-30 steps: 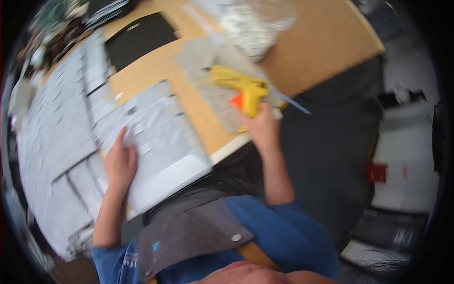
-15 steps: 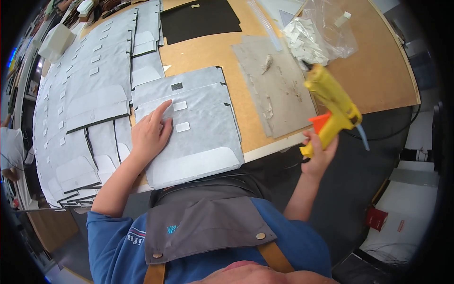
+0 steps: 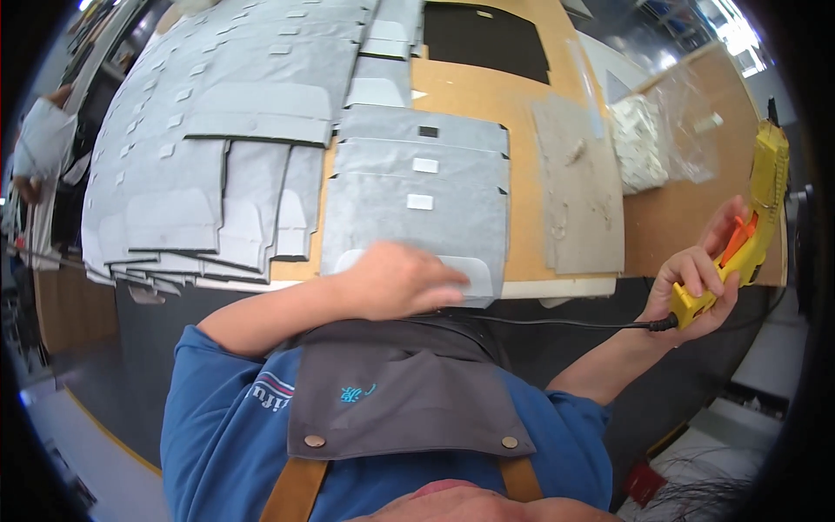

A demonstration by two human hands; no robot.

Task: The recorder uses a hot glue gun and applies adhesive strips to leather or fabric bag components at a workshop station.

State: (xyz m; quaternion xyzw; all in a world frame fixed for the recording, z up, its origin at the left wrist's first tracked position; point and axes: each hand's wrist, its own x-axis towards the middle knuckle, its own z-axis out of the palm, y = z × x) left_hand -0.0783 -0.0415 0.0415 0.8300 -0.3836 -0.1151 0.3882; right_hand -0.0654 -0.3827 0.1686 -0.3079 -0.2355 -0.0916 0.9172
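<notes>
My right hand (image 3: 700, 274) is closed round the handle of a yellow glue gun (image 3: 755, 222) with an orange trigger, held off the table's right side with its nozzle upward. A black cord (image 3: 565, 324) runs from the handle's base to the left. My left hand (image 3: 404, 280), slightly blurred, hovers over or rests on the near edge of a grey fabric panel (image 3: 417, 230); contact is unclear. Its fingers stretch to the right and it holds nothing that I can see. On the panel are two white rectangular patches (image 3: 421, 202) and a dark patch (image 3: 428, 131).
Many similar grey panels (image 3: 243, 96) overlap on the left. A black sheet (image 3: 487, 39) lies at the back, a stained grey board (image 3: 581, 187) to the right. Beyond it are a heap of white pieces (image 3: 637, 143) and a clear plastic bag (image 3: 691, 122). Another person (image 3: 45, 139) is far left.
My left hand has moved from the panel's patches to its near edge. My right hand has carried the glue gun outward to the right and turned it more upright. The view has shifted.
</notes>
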